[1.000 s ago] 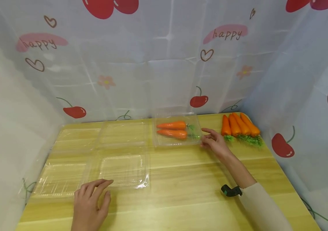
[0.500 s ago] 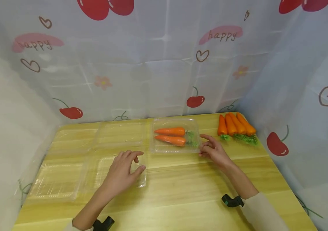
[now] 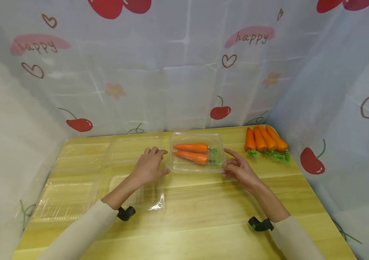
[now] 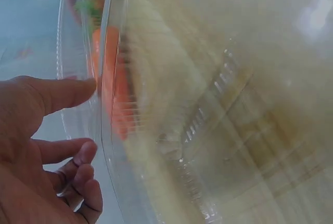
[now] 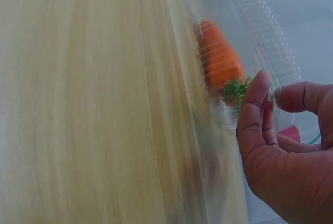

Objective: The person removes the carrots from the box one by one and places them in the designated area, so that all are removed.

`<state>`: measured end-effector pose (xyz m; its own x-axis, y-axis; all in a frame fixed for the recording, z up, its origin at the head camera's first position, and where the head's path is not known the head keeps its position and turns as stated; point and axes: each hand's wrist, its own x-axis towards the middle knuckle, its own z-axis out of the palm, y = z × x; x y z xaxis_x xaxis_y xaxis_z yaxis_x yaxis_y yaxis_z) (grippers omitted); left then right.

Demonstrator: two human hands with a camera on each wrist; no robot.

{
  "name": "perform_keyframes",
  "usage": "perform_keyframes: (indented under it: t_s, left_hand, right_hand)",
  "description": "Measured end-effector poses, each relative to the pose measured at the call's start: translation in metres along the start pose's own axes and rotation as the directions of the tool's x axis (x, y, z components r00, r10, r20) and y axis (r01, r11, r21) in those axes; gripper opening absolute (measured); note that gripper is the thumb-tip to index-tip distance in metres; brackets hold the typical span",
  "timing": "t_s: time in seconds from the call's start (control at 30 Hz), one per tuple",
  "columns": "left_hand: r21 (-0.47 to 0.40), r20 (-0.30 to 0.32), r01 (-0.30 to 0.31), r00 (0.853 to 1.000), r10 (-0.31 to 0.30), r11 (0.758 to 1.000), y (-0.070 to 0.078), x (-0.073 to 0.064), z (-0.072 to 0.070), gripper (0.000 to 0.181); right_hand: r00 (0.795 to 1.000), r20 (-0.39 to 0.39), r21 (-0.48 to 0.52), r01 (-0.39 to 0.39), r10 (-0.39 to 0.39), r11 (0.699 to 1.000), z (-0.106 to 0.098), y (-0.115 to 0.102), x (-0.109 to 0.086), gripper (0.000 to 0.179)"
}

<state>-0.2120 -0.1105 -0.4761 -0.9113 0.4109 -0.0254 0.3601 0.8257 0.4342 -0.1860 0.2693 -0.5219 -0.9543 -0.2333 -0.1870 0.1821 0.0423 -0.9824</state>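
A clear plastic clamshell box with two carrots inside sits at the back middle of the table. My right hand pinches its right edge between thumb and fingers, beside the green carrot tops. At the opposite edge is my left hand, thumb and forefinger spread apart with the tips right at the rim. In the left wrist view, a carrot shows through the plastic beyond the left thumb.
Several loose carrots lie side by side at the back right corner. More clear plastic boxes stand on the left part of the wooden table. A printed curtain hangs behind and at the sides.
My left hand has moved from the front left, over an empty box, to the carrot box's left edge. That box has shifted slightly nearer me; my right hand stays at its right edge.
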Motion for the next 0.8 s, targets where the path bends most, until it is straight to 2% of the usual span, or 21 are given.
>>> perform_keyframes:
  t_s: [0.17,0.37,0.53,0.63,0.8]
  left_hand:
    - [-0.142,0.046,0.051,0.998,-0.045,0.989,-0.005,0.012,-0.004,0.069]
    - [-0.316,0.083,0.13,0.991,-0.109,0.94,-0.007,0.016,-0.001,0.065]
    - [-0.351,0.104,0.157,0.986,-0.128,0.923,-0.007,0.018,-0.001,0.066]
    - [-0.342,0.111,0.158,0.986,-0.127,0.927,-0.006,0.019,0.0,0.066]
    - [-0.286,0.122,0.139,0.987,-0.107,0.948,-0.001,0.019,-0.002,0.062]
  right_hand:
    - [1.0,0.009,0.007,-0.003,0.002,1.0,-0.002,0.002,0.001,0.072]
    - [0.999,0.039,0.029,0.012,-0.013,1.0,-0.005,0.003,-0.001,0.072]
    - [0.999,0.046,0.044,0.025,-0.027,0.999,-0.004,0.002,-0.002,0.072]
    - [0.999,0.024,0.021,0.039,-0.039,0.999,-0.002,0.003,-0.002,0.071]
    - [0.995,-0.009,-0.095,0.094,-0.096,0.991,0.006,0.001,-0.005,0.073]
